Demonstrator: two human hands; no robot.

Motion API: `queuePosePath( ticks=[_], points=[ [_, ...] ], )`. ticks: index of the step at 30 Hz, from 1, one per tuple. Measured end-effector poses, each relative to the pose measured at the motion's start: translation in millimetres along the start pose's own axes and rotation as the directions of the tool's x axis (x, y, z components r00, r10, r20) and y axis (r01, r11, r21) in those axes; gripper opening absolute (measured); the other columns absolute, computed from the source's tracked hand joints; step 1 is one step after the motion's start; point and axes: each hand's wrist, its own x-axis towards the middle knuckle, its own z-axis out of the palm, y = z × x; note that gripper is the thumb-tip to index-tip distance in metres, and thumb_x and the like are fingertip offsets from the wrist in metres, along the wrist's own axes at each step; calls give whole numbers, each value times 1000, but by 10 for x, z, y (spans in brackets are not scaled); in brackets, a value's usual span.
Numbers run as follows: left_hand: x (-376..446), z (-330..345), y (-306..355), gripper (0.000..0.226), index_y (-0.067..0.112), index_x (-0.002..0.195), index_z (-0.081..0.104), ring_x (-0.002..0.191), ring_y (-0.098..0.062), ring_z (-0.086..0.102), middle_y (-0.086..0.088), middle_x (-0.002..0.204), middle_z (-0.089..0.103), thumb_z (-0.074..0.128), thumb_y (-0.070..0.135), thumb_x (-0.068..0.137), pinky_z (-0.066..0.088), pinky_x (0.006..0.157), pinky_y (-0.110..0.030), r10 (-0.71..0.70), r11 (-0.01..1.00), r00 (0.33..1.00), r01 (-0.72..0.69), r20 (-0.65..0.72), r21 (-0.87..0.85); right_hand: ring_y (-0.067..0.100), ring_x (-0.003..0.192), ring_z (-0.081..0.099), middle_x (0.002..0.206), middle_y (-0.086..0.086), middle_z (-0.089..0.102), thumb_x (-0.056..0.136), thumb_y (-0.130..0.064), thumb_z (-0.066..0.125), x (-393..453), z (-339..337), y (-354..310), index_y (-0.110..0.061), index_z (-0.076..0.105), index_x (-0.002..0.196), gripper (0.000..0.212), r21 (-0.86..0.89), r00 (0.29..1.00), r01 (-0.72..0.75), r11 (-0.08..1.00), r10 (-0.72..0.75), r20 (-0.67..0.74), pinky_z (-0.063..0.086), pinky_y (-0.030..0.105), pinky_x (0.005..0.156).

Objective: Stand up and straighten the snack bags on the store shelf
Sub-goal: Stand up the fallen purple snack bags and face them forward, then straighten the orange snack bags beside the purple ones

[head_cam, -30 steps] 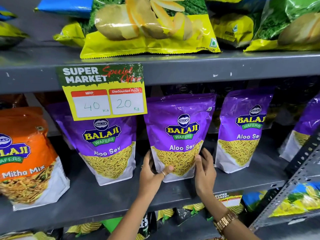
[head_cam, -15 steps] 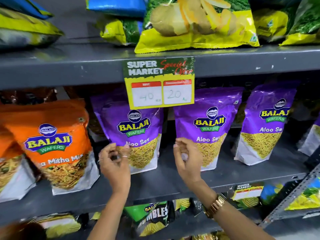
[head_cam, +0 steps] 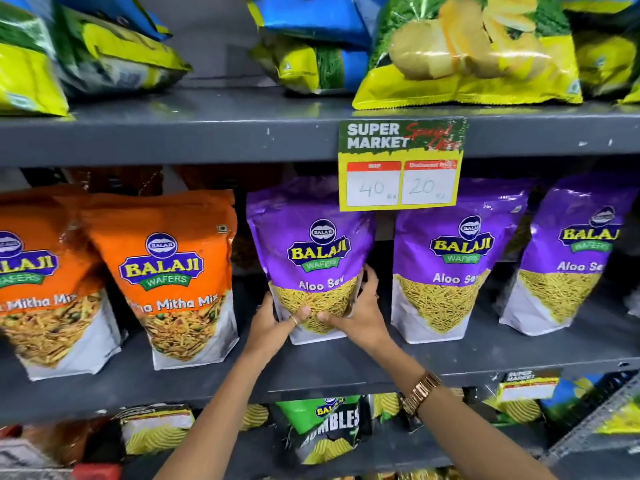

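Grey metal store shelf (head_cam: pixel 207 372) in front of you, packed with Balaji pouches under a yellow price tag (head_cam: pixel 401 164). A second ago you had both hands on the Aloo Sev pouch one spot to the right (head_cam: pixel 446 271); that one's standing square now and you've slid left, so you're working down the row toward the orange stuff.

Right now your left hand (head_cam: pixel 273 320) and right hand (head_cam: pixel 360 313) are cupped around the lower part of the leftmost purple Aloo Sev pouch (head_cam: pixel 311 251), fingers wrapped round its sides, thumbs pressed on the front. It's on the middle shelf, just beside the orange Mitha Mix pouch (head_cam: pixel 173 271), upright but its top looks tipped a bit to the left.

My guess: square this one up, then the two Mitha Mix bags are next since they both lean. Watch the soft bottom, it could flop forward when you let go.
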Motion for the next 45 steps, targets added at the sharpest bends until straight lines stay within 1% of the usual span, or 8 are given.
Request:
queuePosePath(
  ticks=[12, 16, 21, 27, 34, 37, 40, 45],
  points=[
    [-109, -71, 158, 58, 33, 121, 42, 119, -13, 52, 8, 120, 57, 73, 32, 72, 40, 103, -31, 0, 1000, 993, 2, 121, -11, 18, 117, 53, 124, 3, 57, 59, -64, 70, -230, -149, -271, -24, 44, 122, 79, -61, 995, -14, 998, 8, -97, 43, 45, 103],
    [-93, -96, 656, 56, 18, 127, 45, 103, -3, 54, 6, 115, 56, 65, 33, 78, 46, 83, -9, 126, 938, 959, -198, -254, -283, 3, 96, 58, 102, -7, 60, 91, -20, 52, -59, -275, -615, -19, 49, 113, 23, 184, 951, 109, 977, -49, -305, 45, 9, 83],
    [113, -89, 1019, 29, -3, 106, 61, 70, -1, 51, 5, 80, 60, 57, 19, 87, 44, 63, -9, 110, 940, 799, -277, -591, -200, -11, 68, 58, 88, 2, 64, 89, -11, 54, 194, -267, -751, -8, 60, 98, 11, 221, 844, 189, 957, -44, -535, 46, 9, 70],
    [146, -73, 1023, 22, 0, 100, 67, 66, -3, 51, -5, 88, 62, 61, 14, 84, 43, 64, -13, 21, 927, 721, -273, -692, -256, -9, 68, 56, 94, 5, 63, 85, -8, 60, 254, -285, -745, 5, 64, 102, 21, 203, 781, 176, 963, -11, -625, 42, 1, 67],
    [21, -27, 923, 23, 16, 91, 64, 83, -9, 55, 2, 94, 66, 49, 34, 90, 49, 73, -21, 50, 943, 845, -216, -532, -255, 0, 77, 58, 89, -1, 67, 91, -21, 51, 100, -279, -638, -10, 65, 100, 20, 222, 845, 122, 967, 16, -535, 48, 24, 81],
    [-43, 43, 608, 28, 34, 81, 58, 91, -4, 58, 13, 93, 63, 36, 50, 91, 48, 81, -9, -51, 957, 940, -51, -338, -285, 4, 86, 56, 95, 0, 65, 94, -19, 46, -84, -177, -466, -11, 62, 103, 20, 230, 906, 56, 972, 47, -421, 42, 4, 75],
    [-93, 131, 243, 55, 42, 96, 60, 116, -17, 55, 6, 122, 62, 36, 81, 67, 38, 108, -42, -196, 946, 970, 150, -142, -287, 10, 84, 52, 93, 3, 59, 95, -23, 42, -237, -45, -267, -20, 59, 91, 17, 193, 953, -61, 979, 114, -279, 39, 7, 76],
    [-141, 195, 55, 59, 45, 111, 52, 121, -17, 52, 6, 126, 59, 39, 80, 64, 37, 109, -49, -201, 939, 974, 162, -103, -304, 18, 97, 51, 104, 0, 58, 96, -30, 37, -324, 43, -116, -15, 51, 120, 31, 101, 954, -149, 984, 170, -249, 33, 29, 88]
  ],
)
